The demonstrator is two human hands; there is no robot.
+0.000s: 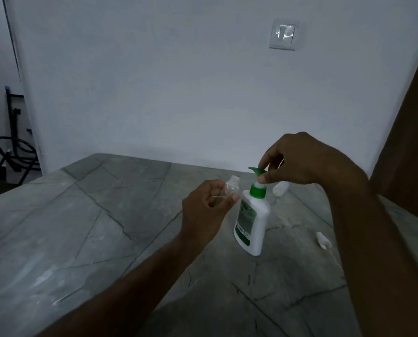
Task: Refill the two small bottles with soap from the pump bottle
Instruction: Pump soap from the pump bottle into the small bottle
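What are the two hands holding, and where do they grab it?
The left hand holds the small clear bottle around its body. The right hand pinches the green pump head of the pump bottle.

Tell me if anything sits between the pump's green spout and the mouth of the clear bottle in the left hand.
Nothing visible does. The left hand holds the clear bottle uncapped, its open mouth just left of and slightly below the green spout, with only air between. The right hand grips the pump head.

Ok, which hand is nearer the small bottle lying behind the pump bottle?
Right. The right hand pinches the pump head just in front of that lying bottle; the left hand holds the clear bottle, left of the pump bottle.
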